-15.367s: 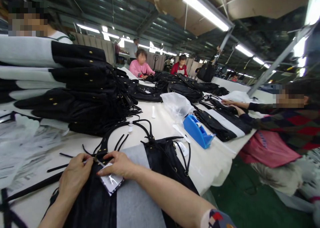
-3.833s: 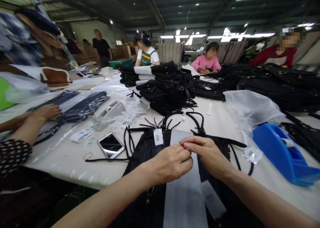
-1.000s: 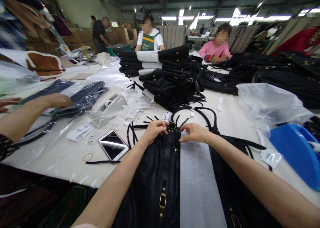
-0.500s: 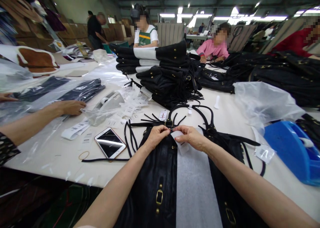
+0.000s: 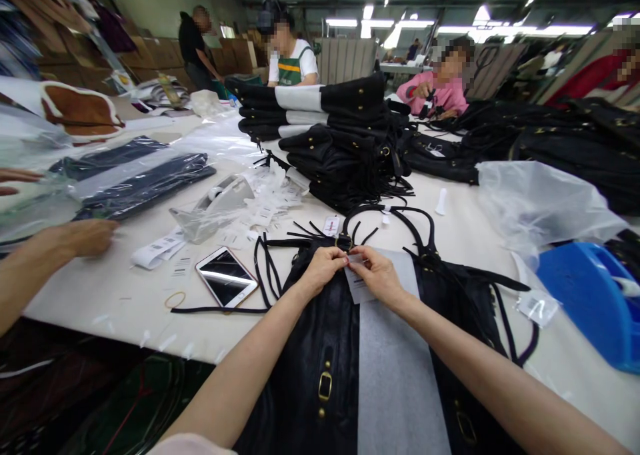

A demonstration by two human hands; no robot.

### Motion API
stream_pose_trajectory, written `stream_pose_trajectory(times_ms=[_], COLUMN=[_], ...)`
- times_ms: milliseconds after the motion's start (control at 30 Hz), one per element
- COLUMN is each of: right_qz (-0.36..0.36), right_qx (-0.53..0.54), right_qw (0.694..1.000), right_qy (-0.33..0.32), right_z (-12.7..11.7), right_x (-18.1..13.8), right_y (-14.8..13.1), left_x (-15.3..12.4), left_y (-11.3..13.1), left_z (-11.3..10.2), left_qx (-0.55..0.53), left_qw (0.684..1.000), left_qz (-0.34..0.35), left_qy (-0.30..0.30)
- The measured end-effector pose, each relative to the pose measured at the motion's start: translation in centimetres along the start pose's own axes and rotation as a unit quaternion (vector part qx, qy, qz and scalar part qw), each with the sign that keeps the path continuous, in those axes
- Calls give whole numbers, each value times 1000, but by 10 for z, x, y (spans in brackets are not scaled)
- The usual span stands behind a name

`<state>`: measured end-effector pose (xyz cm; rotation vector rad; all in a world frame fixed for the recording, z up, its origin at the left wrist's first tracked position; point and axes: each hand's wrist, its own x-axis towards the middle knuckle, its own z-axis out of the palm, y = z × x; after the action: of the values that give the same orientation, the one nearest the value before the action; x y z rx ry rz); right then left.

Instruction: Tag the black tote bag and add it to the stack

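While my left hand and right hand meet at the top of the black bag, both pinch a small white tag between thumb and fingertips; the bag lies flat on the white table right in front of me, grey stripe up. Phone sits just left of the bag; blue tape dispenser well right; another person's hand rests far left; stacked black bags behind.

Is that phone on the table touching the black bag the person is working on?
Apart. The head view shows bare table between the phone and the black bag; only a loose strap passes beneath the phone's corner.
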<state>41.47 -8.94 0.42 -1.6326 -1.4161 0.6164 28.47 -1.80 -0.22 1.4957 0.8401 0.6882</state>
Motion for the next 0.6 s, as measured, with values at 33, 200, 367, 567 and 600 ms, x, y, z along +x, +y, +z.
stream_pose_trajectory(times_ms=[33, 200, 367, 567, 600], right_qz=[-31, -92, -127, -121, -75], right_qx=[-43, -137, -174, -124, -86], right_qw=[999, 986, 976, 985, 993], right_qy=[10, -10, 19, -10, -15], right_z=[0, 0, 2, 2, 4], right_x=[-1, 0, 6, 11, 13], right_y=[0, -2, -4, -19, -20], left_x=[0, 1, 2, 3, 2], left_y=[0, -2, -5, -2, -1], left_z=[0, -3, -2, -1, -2], left_qx=[-1, 3, 55, 130, 140], left_qw=[1000, 1000, 998, 991, 990], left_qz=[-1, -5, 1, 13, 18], left_qy=[-2, -7, 26, 29, 28])
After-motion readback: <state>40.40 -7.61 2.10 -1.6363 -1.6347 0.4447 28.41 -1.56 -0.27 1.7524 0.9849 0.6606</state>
